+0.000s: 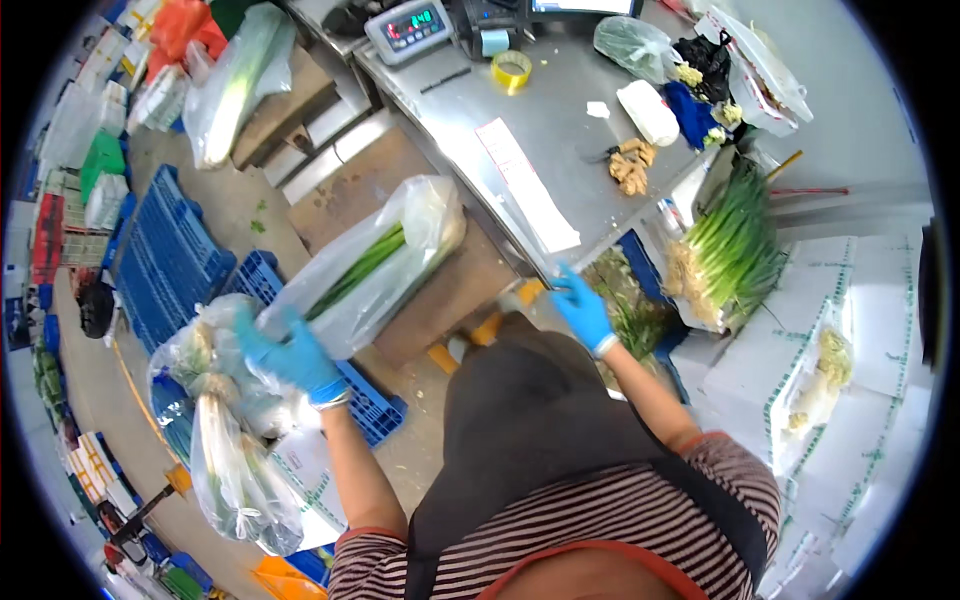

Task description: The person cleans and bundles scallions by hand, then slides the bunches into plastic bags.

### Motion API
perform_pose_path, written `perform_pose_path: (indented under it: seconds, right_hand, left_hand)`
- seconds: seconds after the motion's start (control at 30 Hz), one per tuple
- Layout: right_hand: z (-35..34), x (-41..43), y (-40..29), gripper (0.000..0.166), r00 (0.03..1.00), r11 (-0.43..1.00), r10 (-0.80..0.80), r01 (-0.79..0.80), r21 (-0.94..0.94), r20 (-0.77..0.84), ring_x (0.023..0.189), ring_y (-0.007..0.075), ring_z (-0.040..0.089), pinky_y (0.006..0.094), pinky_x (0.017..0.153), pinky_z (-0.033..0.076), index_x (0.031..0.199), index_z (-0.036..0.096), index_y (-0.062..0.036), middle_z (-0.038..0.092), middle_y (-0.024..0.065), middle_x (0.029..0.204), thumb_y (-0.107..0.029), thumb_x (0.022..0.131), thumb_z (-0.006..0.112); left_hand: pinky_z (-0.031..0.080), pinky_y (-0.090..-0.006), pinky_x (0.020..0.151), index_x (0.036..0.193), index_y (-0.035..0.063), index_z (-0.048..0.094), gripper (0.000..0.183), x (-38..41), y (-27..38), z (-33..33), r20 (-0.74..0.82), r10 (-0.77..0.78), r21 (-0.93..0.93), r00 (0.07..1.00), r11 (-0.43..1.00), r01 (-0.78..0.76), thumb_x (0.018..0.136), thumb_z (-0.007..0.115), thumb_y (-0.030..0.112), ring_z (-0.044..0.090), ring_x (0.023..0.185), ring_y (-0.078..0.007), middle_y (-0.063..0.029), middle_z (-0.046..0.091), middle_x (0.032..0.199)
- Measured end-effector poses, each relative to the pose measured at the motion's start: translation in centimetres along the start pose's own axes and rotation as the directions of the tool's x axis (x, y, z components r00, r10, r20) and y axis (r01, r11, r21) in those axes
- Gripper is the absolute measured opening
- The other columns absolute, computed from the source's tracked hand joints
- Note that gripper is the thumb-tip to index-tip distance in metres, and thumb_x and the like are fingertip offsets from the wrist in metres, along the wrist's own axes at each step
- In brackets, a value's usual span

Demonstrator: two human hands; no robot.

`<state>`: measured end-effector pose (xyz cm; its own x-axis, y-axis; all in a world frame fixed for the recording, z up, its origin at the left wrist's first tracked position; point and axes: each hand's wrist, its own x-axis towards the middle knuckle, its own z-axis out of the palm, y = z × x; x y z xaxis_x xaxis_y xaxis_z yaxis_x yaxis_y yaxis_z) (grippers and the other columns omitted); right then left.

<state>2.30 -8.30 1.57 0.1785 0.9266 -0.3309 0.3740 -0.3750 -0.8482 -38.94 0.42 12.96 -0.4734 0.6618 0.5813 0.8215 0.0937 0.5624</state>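
My left hand [300,358], in a blue glove, has its fingers spread at the near-left end of a clear plastic bag [345,330]. Whether it touches the plastic is unclear. Inside that bag are long green onions [360,270], lying slantwise over a brown, flat platform [427,300]. My right hand [583,307], gloved in blue too, is held with fingers apart and nothing in it, by the near corner of the steel table [555,150]. More bagged green onions [225,457] rest on a white box beneath my left forearm.
On the table are a digital scale display [411,30], yellow tape [511,71], a white label strip [529,184] and ginger [631,166]. Loose green onions [731,244] stand at right near white foam boxes [780,300]. Blue plastic pallets [169,255] lie on the floor at left.
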Motion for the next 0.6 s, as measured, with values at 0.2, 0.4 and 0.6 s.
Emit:
perform_pose_path:
  seconds: [0.2,0.4,0.6]
  right_hand:
    - [-14.4,-2.8,17.7,0.06,0.869,0.935,0.259,-0.115,0.335,-0.422,0.081,0.0125,0.06,0.0273,0.073,0.05,0.145,0.038,-0.0072,0.065,0.0062,0.105,-0.014,0.09,0.062]
    - [-26.7,-8.0,33.4,0.057,0.627,0.756,0.547,-0.086,0.649,-0.555,0.08,0.015,0.061,0.0282,0.068,0.05,0.141,0.04,-0.004,0.062,0.0071,0.105,-0.019,0.091,0.062]
    - [-37.3,-9.5,49.7,0.052,0.369,0.799,0.602,-0.261,0.542,-0.708,0.077,0.0146,0.059,0.0302,0.066,0.048,0.132,0.049,0.0001,0.064,0.008,0.098,-0.02,0.087,0.064]
  left_hand:
    - [0.036,-0.0424,0.104,0.127,-0.0011,0.053,0.05,-8.5,14.3,8.2,0.376,0.275,-0.408,0.885,0.906,-0.109,0.081,0.068,0.009,0.051,0.118,-0.0358,-0.0197,0.055,0.127]
    - [0.042,-0.0434,0.097,0.124,0.0031,0.058,0.044,-20.2,28.8,11.6,0.579,0.667,-0.636,0.468,0.729,-0.253,0.081,0.068,0.011,0.054,0.111,-0.0364,-0.0204,0.058,0.12]
    - [0.044,-0.0415,0.095,0.123,0.0023,0.059,0.041,-34.3,40.0,18.2,0.74,0.671,-0.672,-0.042,0.74,-0.037,0.083,0.065,0.01,0.056,0.108,-0.0362,-0.0191,0.06,0.116]
